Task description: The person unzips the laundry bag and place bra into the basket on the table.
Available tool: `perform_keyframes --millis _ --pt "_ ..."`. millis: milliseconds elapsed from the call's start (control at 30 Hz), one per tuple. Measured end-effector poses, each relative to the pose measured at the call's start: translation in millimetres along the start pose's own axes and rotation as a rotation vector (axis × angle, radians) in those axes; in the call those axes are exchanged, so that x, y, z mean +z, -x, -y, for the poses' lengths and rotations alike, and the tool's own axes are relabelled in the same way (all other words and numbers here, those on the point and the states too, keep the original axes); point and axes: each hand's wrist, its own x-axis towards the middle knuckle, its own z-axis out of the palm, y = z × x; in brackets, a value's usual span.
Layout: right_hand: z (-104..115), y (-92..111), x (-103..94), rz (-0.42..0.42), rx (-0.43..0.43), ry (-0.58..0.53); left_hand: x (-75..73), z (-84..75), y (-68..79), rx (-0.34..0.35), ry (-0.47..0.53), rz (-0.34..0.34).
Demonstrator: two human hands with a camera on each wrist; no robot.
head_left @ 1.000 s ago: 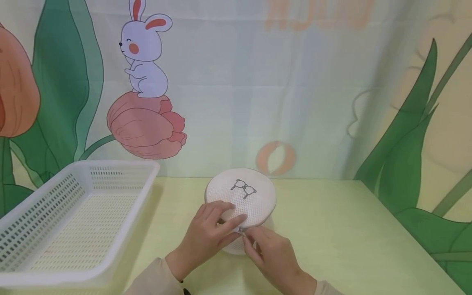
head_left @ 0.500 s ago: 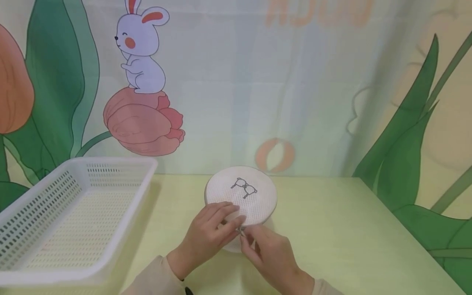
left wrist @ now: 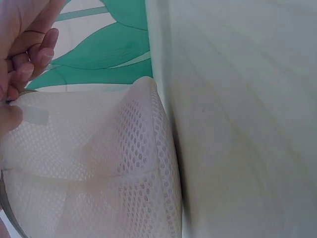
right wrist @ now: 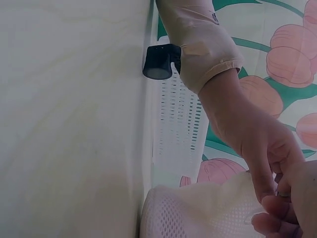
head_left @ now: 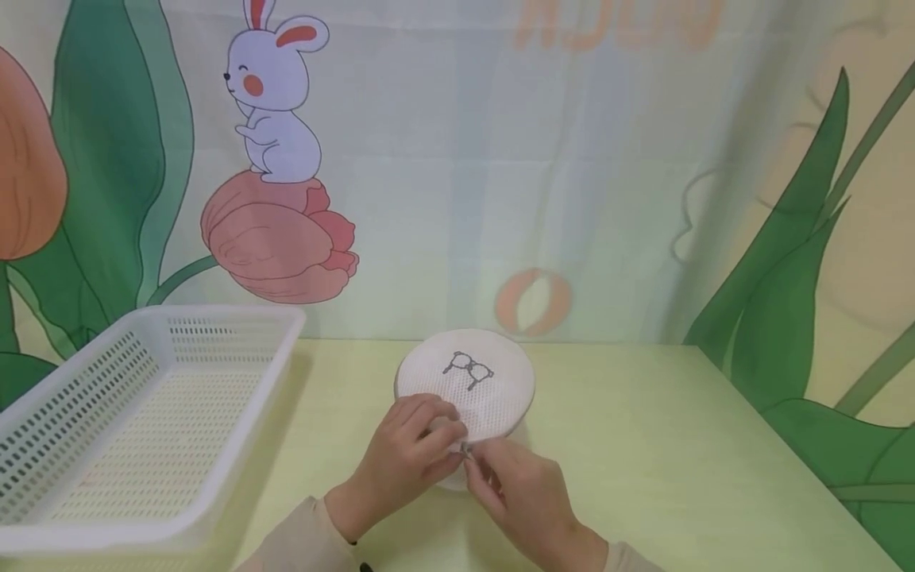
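Table (head_left: 679,461) bearing basket (head_left: 107,535); mesh bag (head_left: 493,405)

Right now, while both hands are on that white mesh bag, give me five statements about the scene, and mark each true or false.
1. The round-topped white mesh bag rests on the pale yellow-green table. True.
2. The white perforated plastic basket lies to the right of the bag. False: it lies to the left.
3. The left hand and right hand meet at the bag's near edge. True.
4. The dark line drawing of eyeglasses is on the table. False: it is on the bag's round top.
5. The white cartoon rabbit is printed above a pink tulip. True.
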Motion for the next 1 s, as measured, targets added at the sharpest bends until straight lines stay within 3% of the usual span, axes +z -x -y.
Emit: perform_keyframes --millis 367,767,1000 --pt "-1.1 -1.3 -0.1 -0.017 -0.026 -0.037 0.2 2.1 2.7 -0.058 0.07 0.003" --pt "-0.4 -0.2 0.3 0.004 0.095 -0.165 4.1 -0.8 3.6 -0.029 0.096 -0.021" --pt "0.2 -0.8 0.6 0.011 0.124 -0.181 5.1 -2.7 3.0 -0.012 0.083 -0.047"
